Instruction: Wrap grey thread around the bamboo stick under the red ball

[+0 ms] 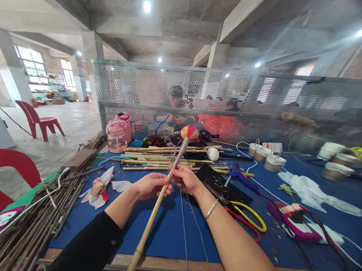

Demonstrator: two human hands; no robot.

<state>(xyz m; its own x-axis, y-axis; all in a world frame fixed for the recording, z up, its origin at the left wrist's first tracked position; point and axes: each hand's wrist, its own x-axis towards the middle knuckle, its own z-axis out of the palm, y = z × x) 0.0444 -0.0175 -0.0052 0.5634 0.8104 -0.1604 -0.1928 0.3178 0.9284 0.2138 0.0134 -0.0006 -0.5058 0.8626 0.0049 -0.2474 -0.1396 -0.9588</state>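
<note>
I hold a long bamboo stick (148, 229) slanting up and away from me, with a red and yellow padded ball (190, 133) at its far tip and grey wrapping just below that. My left hand (151, 185) is closed round the shaft. My right hand (184, 178) pinches the shaft a little higher, where thin string (186, 235) is wound and trails down over the blue table (164, 233). A silver bangle sits on my right wrist.
Several bamboo sticks (165, 157) lie across the table ahead, beside a pink jug (118, 133), a white ball, small baskets (269, 160), white cloth, a glue gun (241, 176) and cables. Bundled twigs (39, 224) line the left edge. Red chairs stand left. People sit behind a mesh screen.
</note>
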